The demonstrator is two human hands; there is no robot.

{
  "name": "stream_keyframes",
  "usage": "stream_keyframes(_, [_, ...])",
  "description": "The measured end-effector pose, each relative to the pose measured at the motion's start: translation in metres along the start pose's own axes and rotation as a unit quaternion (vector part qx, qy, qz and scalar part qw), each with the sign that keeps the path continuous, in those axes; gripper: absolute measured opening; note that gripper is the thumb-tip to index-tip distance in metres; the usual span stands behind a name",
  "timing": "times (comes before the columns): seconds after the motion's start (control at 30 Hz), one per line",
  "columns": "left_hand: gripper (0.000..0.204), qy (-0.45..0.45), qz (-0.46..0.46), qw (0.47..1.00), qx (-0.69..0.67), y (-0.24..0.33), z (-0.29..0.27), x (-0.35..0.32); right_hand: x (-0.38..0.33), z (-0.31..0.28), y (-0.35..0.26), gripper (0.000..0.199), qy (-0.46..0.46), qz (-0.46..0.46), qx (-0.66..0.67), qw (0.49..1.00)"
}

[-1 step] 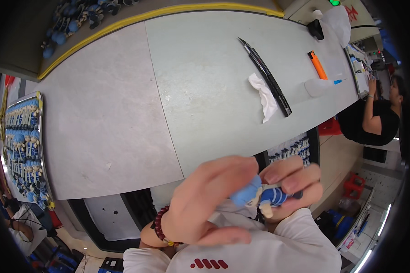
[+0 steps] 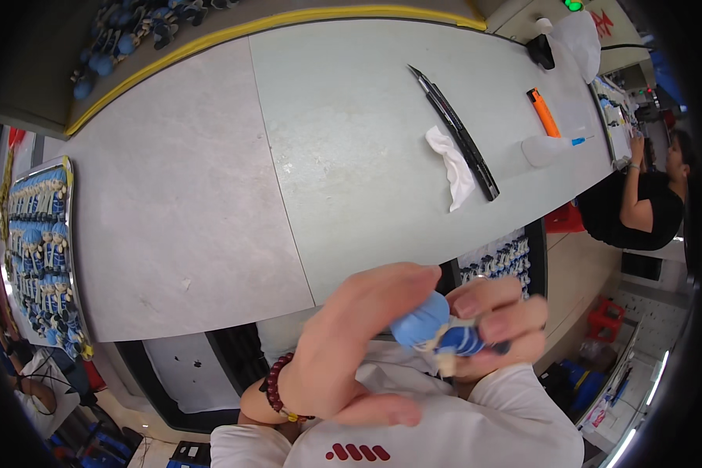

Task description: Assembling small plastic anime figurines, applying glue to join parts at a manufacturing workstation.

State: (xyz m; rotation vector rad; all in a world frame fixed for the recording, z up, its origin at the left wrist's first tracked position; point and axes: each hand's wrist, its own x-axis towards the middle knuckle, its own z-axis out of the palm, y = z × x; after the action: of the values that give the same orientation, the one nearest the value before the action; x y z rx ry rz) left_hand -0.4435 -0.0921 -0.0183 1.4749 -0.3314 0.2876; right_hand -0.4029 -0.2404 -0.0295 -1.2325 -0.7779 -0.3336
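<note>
Two hands close to the chest, below the near edge of the wide grey worktop (image 2: 210, 195). On the far left, a long metal tray (image 2: 69, 234) full of small blue figures in rows. At the right rim, another person in a black top (image 2: 636, 207), busy at a separate station, well apart from these hands.

Left hand (image 2: 351, 343) large in the foreground and a little blurred, fingers curled, thumb low, closed around the blue head end of a small doll figure (image 2: 433, 327). Right hand (image 2: 499, 324) just beside it, fingers bent and pinching the striped body end of the same figure. So the figure between both hands, in the air, not touching the worktop.

Further back on the worktop: a long black strip (image 2: 456, 132) lying at a slant, a crumpled white cloth (image 2: 454, 168) touching its near side, an orange cutter (image 2: 544, 111) near the right end. Around the left wrist, a bracelet of dark red beads (image 2: 277, 386).

Against the picture taken just before, no shift to see: same grip, same place of the figure, same layout on the worktop. Probably a steady hold, with the work on the figure in the middle and neither hand letting go.
</note>
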Motion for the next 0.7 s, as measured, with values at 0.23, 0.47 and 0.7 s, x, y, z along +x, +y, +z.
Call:
stream_keyframes(0.23, [0.066, -0.005, -0.140, 0.918, -0.370, -0.008, -0.007, -0.006, 0.001, -0.010, 0.001, 0.030, -0.151, -0.036, -0.036, 0.987])
stream_keyframes(0.47, [0.044, -0.165, -0.375, 0.716, -0.565, -0.006, -0.006, -0.002, 0.002, -0.003, 0.009, 0.038, -0.014, 0.144, 0.311, 0.939])
stream_keyframes(0.7, [0.030, -0.023, -0.234, 0.827, -0.511, 0.010, 0.016, -0.004, 0.002, -0.004, 0.013, 0.028, -0.048, 0.223, 0.260, 0.938])
